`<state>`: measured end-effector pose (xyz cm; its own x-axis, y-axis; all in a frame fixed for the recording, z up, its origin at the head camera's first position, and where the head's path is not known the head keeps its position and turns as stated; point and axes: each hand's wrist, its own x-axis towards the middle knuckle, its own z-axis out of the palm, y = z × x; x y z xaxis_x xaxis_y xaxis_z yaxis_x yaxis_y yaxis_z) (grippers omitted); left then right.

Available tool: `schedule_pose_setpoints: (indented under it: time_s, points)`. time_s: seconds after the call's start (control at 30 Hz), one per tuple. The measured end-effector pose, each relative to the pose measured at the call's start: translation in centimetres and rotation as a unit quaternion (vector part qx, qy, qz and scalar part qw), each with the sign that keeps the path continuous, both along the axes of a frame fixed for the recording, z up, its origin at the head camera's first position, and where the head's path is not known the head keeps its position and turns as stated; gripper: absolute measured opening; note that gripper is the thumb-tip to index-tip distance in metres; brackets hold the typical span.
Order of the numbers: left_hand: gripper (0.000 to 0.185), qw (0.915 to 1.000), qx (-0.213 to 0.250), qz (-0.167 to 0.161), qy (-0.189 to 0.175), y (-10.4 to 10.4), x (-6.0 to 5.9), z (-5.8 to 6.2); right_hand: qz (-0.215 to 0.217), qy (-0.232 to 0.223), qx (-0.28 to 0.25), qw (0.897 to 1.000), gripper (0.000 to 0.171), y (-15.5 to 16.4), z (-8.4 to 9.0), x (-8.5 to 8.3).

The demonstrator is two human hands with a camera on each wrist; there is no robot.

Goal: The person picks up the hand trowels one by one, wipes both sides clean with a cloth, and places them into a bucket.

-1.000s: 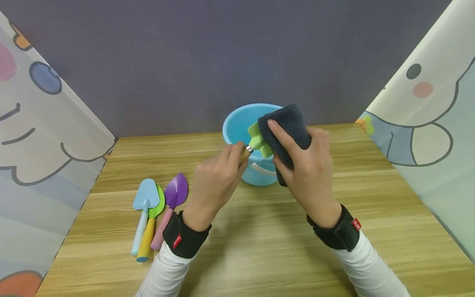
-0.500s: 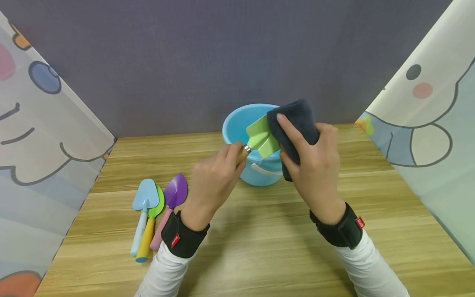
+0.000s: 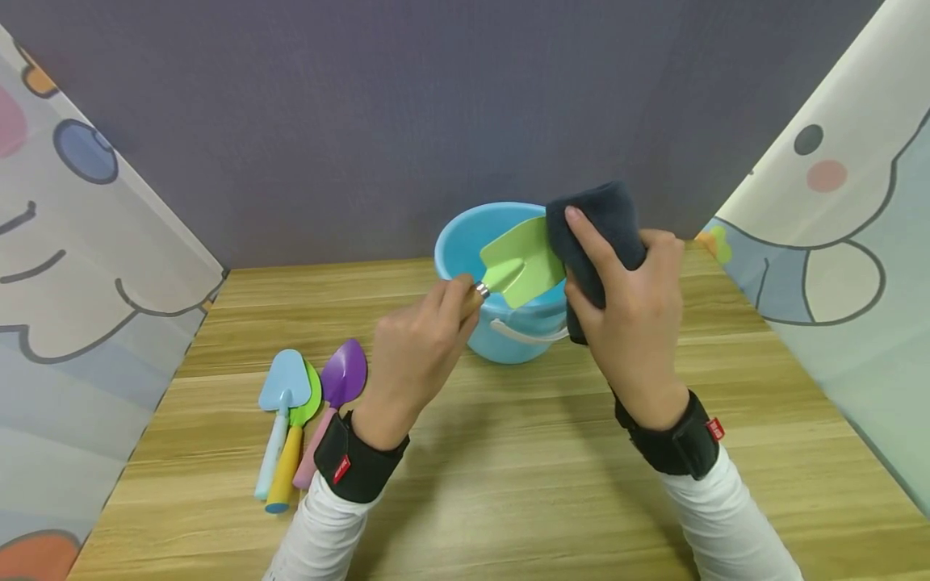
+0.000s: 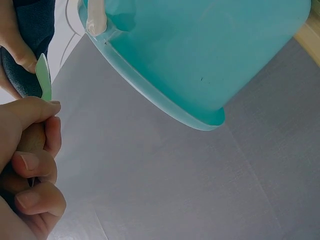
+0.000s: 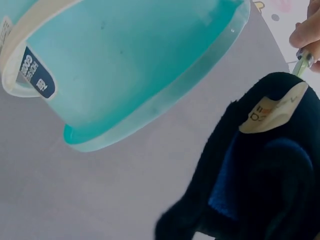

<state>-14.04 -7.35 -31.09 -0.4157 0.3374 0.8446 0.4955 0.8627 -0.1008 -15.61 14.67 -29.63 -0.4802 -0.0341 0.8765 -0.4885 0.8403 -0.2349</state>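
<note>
My left hand (image 3: 421, 347) grips the wooden handle of a green toy shovel (image 3: 523, 260), whose blade hangs over the blue bucket (image 3: 501, 331). The left wrist view shows my fingers (image 4: 30, 165) curled round the handle beside the blade's thin edge (image 4: 44, 77). My right hand (image 3: 632, 315) holds a folded dark blue cloth (image 3: 599, 222) against the blade's right end. In the right wrist view the cloth (image 5: 260, 190) with its label fills the lower right and the bucket (image 5: 130, 65) the upper left.
Three toy shovels lie side by side at the table's left: a light blue one (image 3: 279, 403), a green one with a yellow handle (image 3: 294, 448) and a purple one (image 3: 337, 387). Patterned curtains (image 3: 73, 258) flank the wooden table (image 3: 523, 484); a grey wall stands behind.
My right hand has slid the cloth up and to the right along the blade, uncovering more green. The left hand has stayed nearly still.
</note>
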Motion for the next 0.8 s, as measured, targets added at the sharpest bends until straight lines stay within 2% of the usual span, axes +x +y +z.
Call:
schedule_pose_setpoints:
  time_s: [0.43, 0.8]
  points:
    - [0.006, 1.0, 0.004, -0.005, -0.001, -0.37, -0.51, -0.14, -0.041, -0.017, -0.016, 0.999, 0.058, 0.85, 0.38, -0.37]
    - [0.01, 0.9993, 0.035, -0.005, -0.013, -0.76, -0.7, 0.0, -0.036, -0.025, -0.025, 0.999, 0.058, 0.97, 0.5, -0.38]
